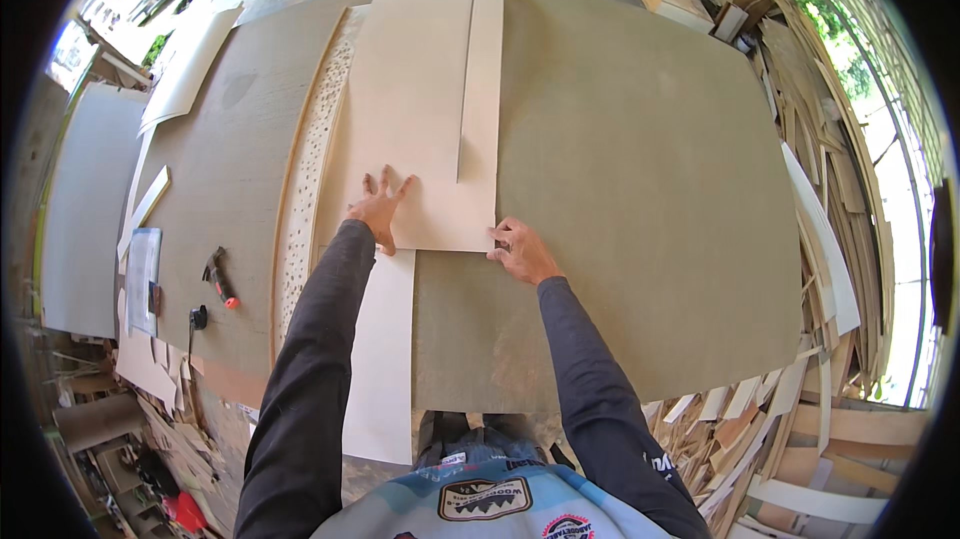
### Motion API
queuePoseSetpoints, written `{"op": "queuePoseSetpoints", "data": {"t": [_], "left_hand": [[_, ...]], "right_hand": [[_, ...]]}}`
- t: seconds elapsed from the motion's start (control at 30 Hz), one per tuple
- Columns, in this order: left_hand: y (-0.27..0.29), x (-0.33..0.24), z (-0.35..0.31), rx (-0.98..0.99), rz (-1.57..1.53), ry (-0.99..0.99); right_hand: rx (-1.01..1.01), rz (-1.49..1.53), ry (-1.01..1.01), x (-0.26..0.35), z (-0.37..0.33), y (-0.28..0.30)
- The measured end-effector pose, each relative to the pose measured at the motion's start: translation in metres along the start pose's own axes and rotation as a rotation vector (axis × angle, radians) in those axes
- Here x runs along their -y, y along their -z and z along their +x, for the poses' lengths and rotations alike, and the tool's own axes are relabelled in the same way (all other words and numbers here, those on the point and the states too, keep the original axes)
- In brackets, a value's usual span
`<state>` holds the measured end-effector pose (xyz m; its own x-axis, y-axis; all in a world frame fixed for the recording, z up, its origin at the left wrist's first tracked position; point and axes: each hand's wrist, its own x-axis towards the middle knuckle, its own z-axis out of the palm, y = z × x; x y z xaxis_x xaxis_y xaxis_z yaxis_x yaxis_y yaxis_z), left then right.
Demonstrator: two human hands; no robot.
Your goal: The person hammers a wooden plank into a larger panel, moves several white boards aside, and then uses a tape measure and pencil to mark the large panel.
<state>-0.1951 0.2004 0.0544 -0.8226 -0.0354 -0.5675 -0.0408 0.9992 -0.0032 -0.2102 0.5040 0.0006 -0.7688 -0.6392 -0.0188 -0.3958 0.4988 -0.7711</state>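
Note:
A thin beige sheet (pixel 405 109) lies on the large grey-brown work surface (pixel 640 179). A long, narrow slit runs through it from the far edge toward me and stops short of the near edge, setting off a strip (pixel 482 109) along the right side. My left hand (pixel 376 209) presses on the sheet near its front left, fingers spread. At the near right corner, my right hand (pixel 525 251) pinches the strip's edge between thumb and curled fingers. A white sheet (pixel 380 359) sticks out from beneath toward my body.
A speckled board strip (pixel 310 149) lies left of the beige sheet. Farther left are a black-and-red hand tool (pixel 219 279), a small black object (pixel 198 318) and a bluish, clear-looking panel (pixel 145 274). Wood offcuts (pixel 735 419) pile up at the right, beside stacked boards (pixel 835 169).

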Motion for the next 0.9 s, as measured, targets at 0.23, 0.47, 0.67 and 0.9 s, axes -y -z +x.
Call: {"op": "queuePoseSetpoints", "data": {"t": [0.23, 0.47, 0.67, 0.9], "left_hand": [[0.003, 0.011, 0.027, -0.011, -0.045, 0.005], [0.012, 0.019, 0.05, -0.045, -0.033, -0.007], [0.023, 0.024, 0.068, -0.025, -0.032, -0.003], [0.04, 0.027, 0.088, -0.015, -0.051, 0.027]], "right_hand": [[-0.004, 0.002, -0.036, -0.006, 0.024, 0.004], [-0.01, -0.022, -0.071, -0.015, 0.047, 0.009], [-0.02, 0.042, -0.122, -0.017, 0.062, 0.012], [-0.014, 0.063, -0.179, -0.022, 0.086, 0.017]]}}
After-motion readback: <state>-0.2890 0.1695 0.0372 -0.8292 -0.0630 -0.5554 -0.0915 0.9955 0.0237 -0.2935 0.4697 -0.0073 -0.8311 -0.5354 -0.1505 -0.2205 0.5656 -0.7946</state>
